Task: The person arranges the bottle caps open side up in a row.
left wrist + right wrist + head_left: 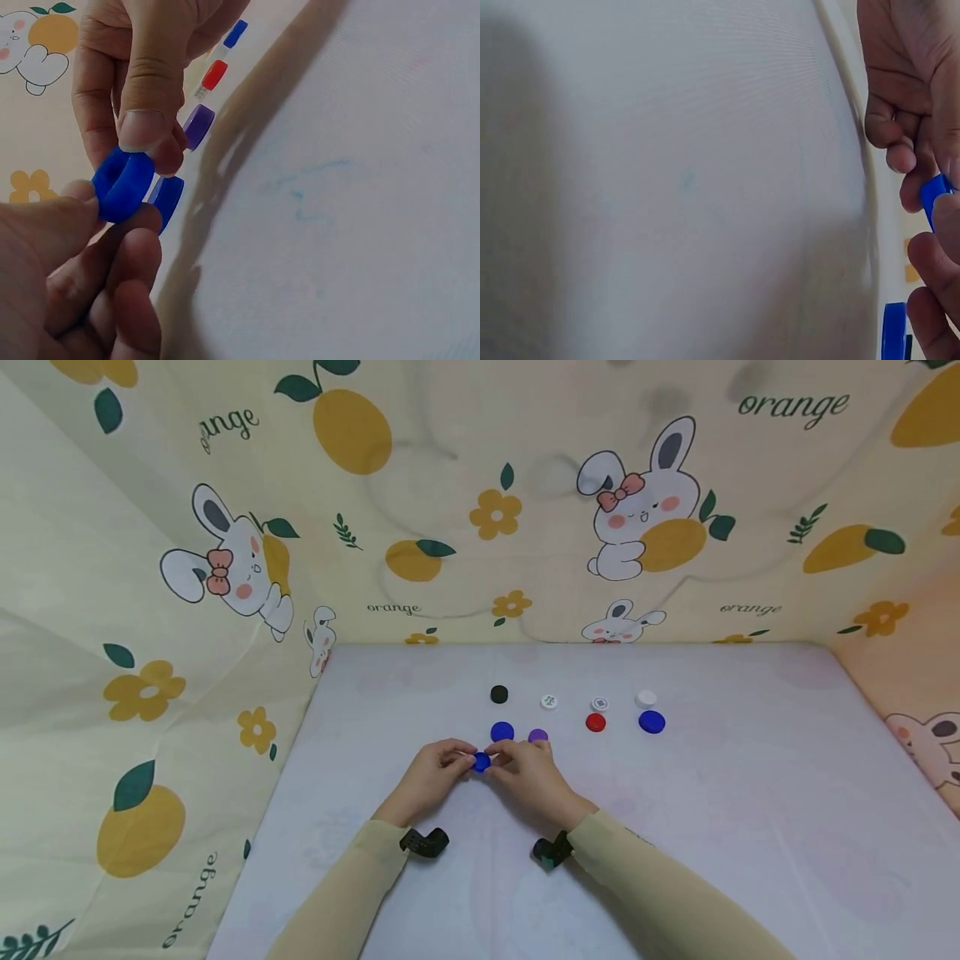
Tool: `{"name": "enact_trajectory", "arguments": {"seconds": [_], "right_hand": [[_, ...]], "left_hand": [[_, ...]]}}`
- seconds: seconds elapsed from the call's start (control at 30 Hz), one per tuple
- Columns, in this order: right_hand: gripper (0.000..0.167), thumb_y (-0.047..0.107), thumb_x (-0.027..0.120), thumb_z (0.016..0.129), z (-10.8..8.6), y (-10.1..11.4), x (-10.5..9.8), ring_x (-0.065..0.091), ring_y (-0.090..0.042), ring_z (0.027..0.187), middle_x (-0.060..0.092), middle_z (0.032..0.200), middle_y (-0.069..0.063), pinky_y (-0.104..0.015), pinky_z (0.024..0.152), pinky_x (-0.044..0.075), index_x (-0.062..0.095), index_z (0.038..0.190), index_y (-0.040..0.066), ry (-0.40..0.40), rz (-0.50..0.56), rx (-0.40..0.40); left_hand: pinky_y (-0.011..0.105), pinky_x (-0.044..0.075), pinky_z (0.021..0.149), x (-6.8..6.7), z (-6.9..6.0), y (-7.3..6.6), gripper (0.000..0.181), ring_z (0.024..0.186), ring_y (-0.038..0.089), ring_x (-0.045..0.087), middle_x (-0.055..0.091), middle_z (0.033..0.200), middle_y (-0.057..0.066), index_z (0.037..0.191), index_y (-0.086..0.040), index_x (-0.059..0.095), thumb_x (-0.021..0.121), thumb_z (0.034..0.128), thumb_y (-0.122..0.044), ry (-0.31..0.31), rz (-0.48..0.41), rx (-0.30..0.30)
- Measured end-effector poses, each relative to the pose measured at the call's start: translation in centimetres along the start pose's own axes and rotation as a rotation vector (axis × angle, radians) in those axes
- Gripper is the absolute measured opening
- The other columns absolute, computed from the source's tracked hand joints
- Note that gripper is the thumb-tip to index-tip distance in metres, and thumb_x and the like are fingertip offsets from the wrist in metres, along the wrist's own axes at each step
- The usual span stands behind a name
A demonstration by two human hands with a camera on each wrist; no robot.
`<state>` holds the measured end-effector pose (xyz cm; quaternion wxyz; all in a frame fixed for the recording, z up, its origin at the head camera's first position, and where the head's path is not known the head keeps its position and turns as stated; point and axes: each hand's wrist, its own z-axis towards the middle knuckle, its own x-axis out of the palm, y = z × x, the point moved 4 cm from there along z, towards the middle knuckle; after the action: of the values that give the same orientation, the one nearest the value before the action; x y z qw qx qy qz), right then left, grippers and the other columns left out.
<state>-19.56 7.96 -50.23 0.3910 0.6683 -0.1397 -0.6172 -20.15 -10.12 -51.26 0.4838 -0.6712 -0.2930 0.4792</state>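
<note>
A blue bottle cap (pixel 481 762) is held up between both hands, just above the table. My left hand (pixel 432 778) pinches one side of it with thumb and fingers. The opposite side is pinched by my right hand (pixel 537 781). Seen in the left wrist view, the cap (pixel 124 185) is tilted and its hollow inside partly shows. In the right wrist view fingers cover most of the cap (pixel 934 196). Just beyond the hands lie a larger blue cap (pixel 502 732) and a purple cap (pixel 537 736), the latter partly hidden by the right hand.
Farther back on the white table (pixel 750 777) are a black cap (pixel 498 694), two white marked caps (pixel 549 702) (pixel 599 703), a plain white cap (pixel 646 698), a red cap (pixel 596 722) and another blue cap (pixel 652 722). A printed cloth (pixel 480 435) hangs behind.
</note>
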Motion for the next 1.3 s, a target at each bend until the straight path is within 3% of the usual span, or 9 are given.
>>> {"name": "enact_trajectory", "arguments": {"seconds": [0.27,0.5,0.63,0.77,1.1,1.3], "right_hand": [[0.023,0.028,0.072,0.089,-0.4,0.0,0.0,0.058,-0.005,0.082,0.065,0.083,0.019,-0.041,0.092,0.021,0.069,0.11,0.019,0.019,-0.05,-0.008],[0.016,0.03,0.07,0.09,-0.5,-0.2,0.5,0.056,-0.005,0.08,0.063,0.081,0.021,-0.041,0.093,0.022,0.069,0.104,0.023,0.072,-0.092,-0.048],[0.017,0.031,0.069,0.091,-0.6,-0.5,1.0,0.056,-0.006,0.081,0.06,0.083,0.018,-0.034,0.092,0.034,0.069,0.104,0.021,0.106,-0.076,-0.054],[0.02,0.03,0.069,0.091,-0.7,-0.6,1.2,0.055,-0.007,0.083,0.059,0.09,0.012,-0.029,0.081,0.048,0.069,0.106,0.018,0.149,-0.045,-0.026],[0.023,0.031,0.073,0.088,-0.8,-0.5,1.1,0.055,-0.008,0.083,0.058,0.091,0.009,-0.029,0.08,0.048,0.069,0.105,0.016,0.162,-0.046,-0.002],[0.025,0.033,0.071,0.089,-1.2,-0.5,0.7,0.056,-0.008,0.087,0.06,0.096,0.009,-0.031,0.083,0.048,0.068,0.11,0.019,0.17,-0.02,0.026]], "left_hand": [[0.034,0.049,0.082,0.3,-0.7,-0.1,0.022,0.091,0.012,0.064,0.069,0.095,-0.008,0.114,-0.018,0.066,0.068,0.0923,-0.02,0.069,0.068,-0.038],[0.031,0.049,0.074,0.5,-1.2,0.0,0.023,0.084,0.012,0.06,0.065,0.091,-0.009,0.111,-0.021,0.067,0.07,0.0901,-0.028,0.087,0.213,-0.036],[0.031,0.047,0.076,0.5,-1.2,0.0,0.021,0.086,0.011,0.055,0.061,0.094,-0.01,0.11,-0.022,0.069,0.07,0.09,-0.029,0.083,0.323,-0.004],[0.032,0.045,0.082,0.6,-1.2,-0.2,0.021,0.092,0.01,0.054,0.06,0.1,-0.01,0.11,-0.019,0.071,0.07,0.0903,-0.027,0.087,0.394,0.039],[0.033,0.046,0.086,0.7,-1.2,-0.1,0.024,0.095,0.009,0.055,0.059,0.101,-0.01,0.114,-0.018,0.07,0.07,0.0909,-0.024,0.107,0.435,0.043],[0.033,0.045,0.084,0.3,-1.3,-0.3,0.029,0.094,0.011,0.054,0.06,0.104,-0.009,0.116,-0.019,0.069,0.072,0.0893,-0.028,0.108,0.427,-0.002]]}}
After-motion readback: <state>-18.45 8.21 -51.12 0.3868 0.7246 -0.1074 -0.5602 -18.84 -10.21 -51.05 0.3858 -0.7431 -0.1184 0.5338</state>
